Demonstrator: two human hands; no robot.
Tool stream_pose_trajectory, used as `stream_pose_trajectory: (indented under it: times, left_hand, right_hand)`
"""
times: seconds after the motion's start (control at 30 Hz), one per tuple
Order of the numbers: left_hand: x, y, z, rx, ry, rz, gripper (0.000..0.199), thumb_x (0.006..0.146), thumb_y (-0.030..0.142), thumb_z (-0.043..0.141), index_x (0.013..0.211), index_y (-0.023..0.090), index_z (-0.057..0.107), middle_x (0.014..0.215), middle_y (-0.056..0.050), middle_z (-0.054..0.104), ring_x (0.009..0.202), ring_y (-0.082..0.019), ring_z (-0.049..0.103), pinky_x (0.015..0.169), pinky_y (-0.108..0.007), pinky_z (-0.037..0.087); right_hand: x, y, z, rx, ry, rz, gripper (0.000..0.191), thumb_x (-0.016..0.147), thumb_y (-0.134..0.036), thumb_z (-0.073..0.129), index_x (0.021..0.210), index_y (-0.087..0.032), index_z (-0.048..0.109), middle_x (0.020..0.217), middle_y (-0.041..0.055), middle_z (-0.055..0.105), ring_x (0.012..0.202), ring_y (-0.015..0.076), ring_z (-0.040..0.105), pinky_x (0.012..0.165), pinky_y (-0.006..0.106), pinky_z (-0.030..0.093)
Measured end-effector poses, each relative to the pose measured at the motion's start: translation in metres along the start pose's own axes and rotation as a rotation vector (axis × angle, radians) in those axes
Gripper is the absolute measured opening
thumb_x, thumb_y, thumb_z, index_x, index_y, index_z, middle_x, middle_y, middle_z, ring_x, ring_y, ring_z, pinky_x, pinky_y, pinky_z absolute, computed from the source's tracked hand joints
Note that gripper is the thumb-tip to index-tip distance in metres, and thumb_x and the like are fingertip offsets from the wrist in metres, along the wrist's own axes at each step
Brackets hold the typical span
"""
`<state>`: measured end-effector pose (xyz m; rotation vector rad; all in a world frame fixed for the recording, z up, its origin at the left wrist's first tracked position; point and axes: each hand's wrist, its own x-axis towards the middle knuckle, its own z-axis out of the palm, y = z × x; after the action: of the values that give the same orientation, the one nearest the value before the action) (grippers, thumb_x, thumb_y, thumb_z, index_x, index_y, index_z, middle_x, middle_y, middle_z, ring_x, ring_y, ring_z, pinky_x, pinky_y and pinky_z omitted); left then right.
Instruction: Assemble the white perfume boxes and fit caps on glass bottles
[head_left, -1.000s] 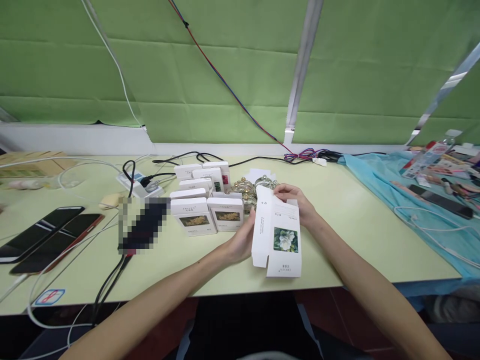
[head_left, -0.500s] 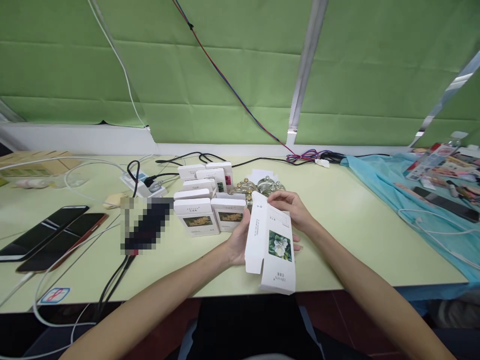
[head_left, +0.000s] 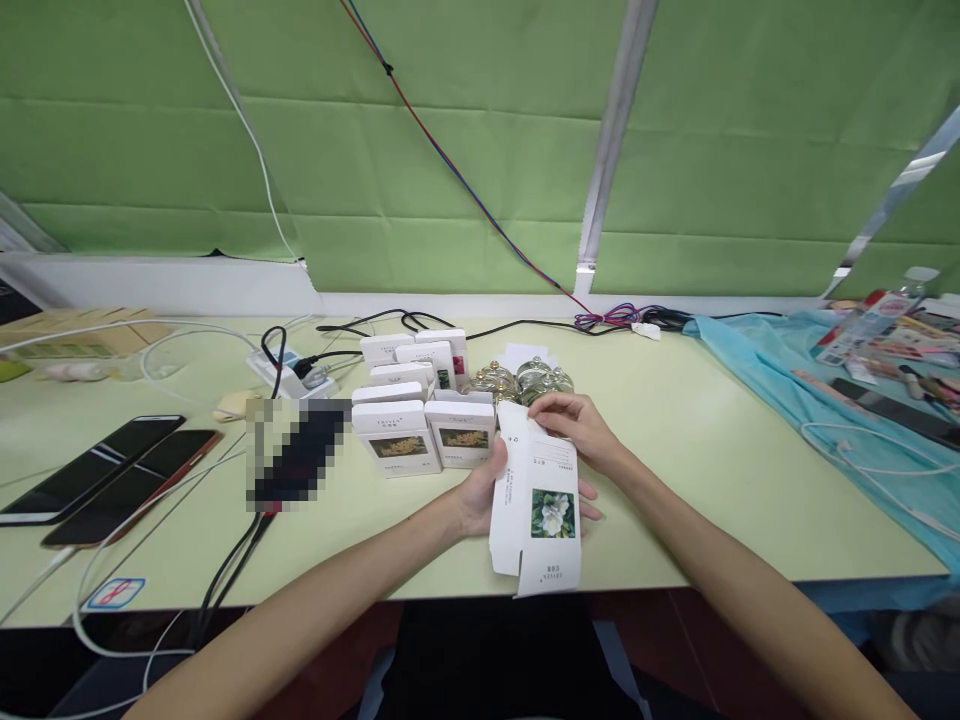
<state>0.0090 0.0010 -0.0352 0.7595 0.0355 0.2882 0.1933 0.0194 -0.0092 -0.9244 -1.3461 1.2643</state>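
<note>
Near front edge of worktop (head_left: 675, 500), flower-printed carton (head_left: 536, 480) sat in grip of left hand (head_left: 478, 492), fingers (head_left: 589, 498) wrapped behind; right hand (head_left: 579, 425) pinched far end; boxes (head_left: 401, 450) stood toward back edge.

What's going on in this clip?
A person at a table holds a white carton with a flower picture in both hands. The left hand wraps behind it; the right hand's fingers are at its far end. The near end's flaps are open. Beyond stand white boxes, beside shiny items too small to identify.
</note>
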Motion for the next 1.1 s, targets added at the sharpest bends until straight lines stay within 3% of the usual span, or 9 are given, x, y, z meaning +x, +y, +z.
stream_pose_trajectory:
  times: [0.17,0.33,0.43,0.77,0.93,1.1]
  left_hand:
    - [0.000,-0.005,-0.010,0.070,-0.001,-0.083,0.104,0.060,0.087,0.074,0.124,0.005,0.069,0.116,-0.024,0.071,0.110,-0.038,0.066,0.106,-0.054,0.041]
    - [0.000,-0.009,-0.015,0.086,0.049,-0.020,0.086,0.067,0.080,0.076,0.121,0.013,0.070,0.108,-0.017,0.073,0.101,-0.032,0.069,0.097,-0.051,0.048]
    - [0.001,-0.009,-0.014,0.106,0.097,0.014,0.079,0.069,0.075,0.079,0.118,0.013,0.070,0.107,-0.016,0.074,0.095,-0.030,0.071,0.092,-0.048,0.051]
    - [-0.001,0.001,0.006,0.283,0.286,0.206,0.069,0.062,0.056,0.093,0.111,0.013,0.068,0.103,-0.014,0.072,0.083,-0.025,0.071,0.078,-0.041,0.056]
    - [-0.002,0.009,0.020,0.422,0.306,0.297,0.067,0.061,0.044,0.094,0.115,0.016,0.066,0.108,-0.014,0.070,0.092,-0.029,0.071,0.083,-0.043,0.056]
    - [-0.003,0.015,0.029,0.542,0.326,0.362,0.067,0.062,0.047,0.092,0.116,0.017,0.064,0.108,-0.012,0.066,0.096,-0.029,0.068,0.085,-0.043,0.055]
  right_hand:
    - [0.000,-0.001,0.001,-0.011,-0.001,-0.027,0.011,0.072,-0.031,0.079,0.075,-0.021,0.075,0.076,0.0002,0.068,0.065,0.0127,0.055,0.061,0.027,0.044]
    - [0.001,0.001,-0.001,-0.032,0.016,-0.060,0.012,0.075,-0.033,0.079,0.077,-0.023,0.074,0.079,0.0011,0.069,0.071,0.0160,0.059,0.062,0.029,0.048]
    - [0.000,0.001,-0.001,-0.030,0.020,-0.067,0.015,0.075,-0.036,0.081,0.079,-0.023,0.074,0.079,0.0012,0.068,0.071,0.0167,0.059,0.060,0.029,0.048]
    - [-0.004,-0.004,0.000,0.064,0.014,-0.176,0.021,0.087,-0.045,0.074,0.088,-0.024,0.078,0.106,0.0050,0.074,0.091,0.0194,0.064,0.083,0.033,0.051]
    - [-0.008,-0.007,0.003,0.096,0.045,-0.229,0.026,0.089,-0.049,0.070,0.091,-0.024,0.077,0.113,0.0075,0.073,0.092,0.0212,0.066,0.087,0.035,0.053]
    - [-0.011,-0.009,0.006,0.065,0.098,-0.256,0.031,0.089,-0.056,0.068,0.094,-0.027,0.077,0.112,0.0077,0.071,0.091,0.0228,0.066,0.085,0.038,0.054]
